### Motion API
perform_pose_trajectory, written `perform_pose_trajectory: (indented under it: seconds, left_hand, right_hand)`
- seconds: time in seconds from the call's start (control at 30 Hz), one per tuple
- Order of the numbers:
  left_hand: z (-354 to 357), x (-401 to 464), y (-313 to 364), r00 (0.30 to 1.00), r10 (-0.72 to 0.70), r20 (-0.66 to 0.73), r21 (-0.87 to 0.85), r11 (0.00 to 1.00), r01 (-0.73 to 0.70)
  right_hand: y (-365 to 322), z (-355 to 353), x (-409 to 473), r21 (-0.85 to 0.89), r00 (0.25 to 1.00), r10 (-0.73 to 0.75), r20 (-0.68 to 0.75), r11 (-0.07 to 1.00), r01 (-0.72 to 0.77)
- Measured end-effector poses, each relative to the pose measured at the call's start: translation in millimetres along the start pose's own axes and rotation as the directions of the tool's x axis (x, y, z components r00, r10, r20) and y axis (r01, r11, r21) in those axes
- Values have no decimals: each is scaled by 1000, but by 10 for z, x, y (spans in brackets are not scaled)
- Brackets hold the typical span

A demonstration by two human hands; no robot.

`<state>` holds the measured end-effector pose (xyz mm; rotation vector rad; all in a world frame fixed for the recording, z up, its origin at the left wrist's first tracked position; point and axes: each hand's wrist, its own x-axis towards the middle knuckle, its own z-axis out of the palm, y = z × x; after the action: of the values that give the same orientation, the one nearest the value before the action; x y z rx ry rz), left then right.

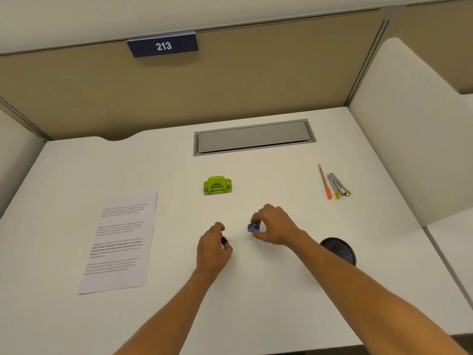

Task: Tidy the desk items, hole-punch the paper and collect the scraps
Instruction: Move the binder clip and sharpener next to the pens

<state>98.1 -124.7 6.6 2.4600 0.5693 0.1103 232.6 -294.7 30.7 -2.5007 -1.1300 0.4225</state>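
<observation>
hole punch (217, 185): green, unlabelled | partition sign (163, 45): "213" | paper (120, 242): unreadable

— What do the hands hold?
— The left hand (213, 243) pinches a small black clip (224, 240); the right hand (273, 225) pinches a small blue object (253, 228).
— And on the surface (256, 290)?
— A green hole punch (217, 185) beyond them, printed paper (120, 242) at left.

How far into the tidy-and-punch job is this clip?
Early. In hand: the left hand pinches a small black clip, the right hand a small blue item. An orange pen and stapler lie together at right, possibly already tidied. Left: the paper lies apart from the green hole punch, apparently unpunched; no scraps visible.
</observation>
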Motion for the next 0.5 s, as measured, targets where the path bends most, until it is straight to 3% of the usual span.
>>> perform_pose_trajectory:
  seconds: [0.2,0.3,0.5]
  left_hand:
    - [185,580,696,979,186,78,-57,982,-182]
    - [369,881,1118,956,273,109,-80,961,-265]
    - [885,1334,1925,902,389,186,-126,920,-371]
  right_hand:
    - [585,-431,-71,-100,990,88,-112,990,-99]
    - [1001,-637,-178,-142,962,196,-189,964,-224]
    - [1812,-772,-589,9,770,526,-361,827,-561]
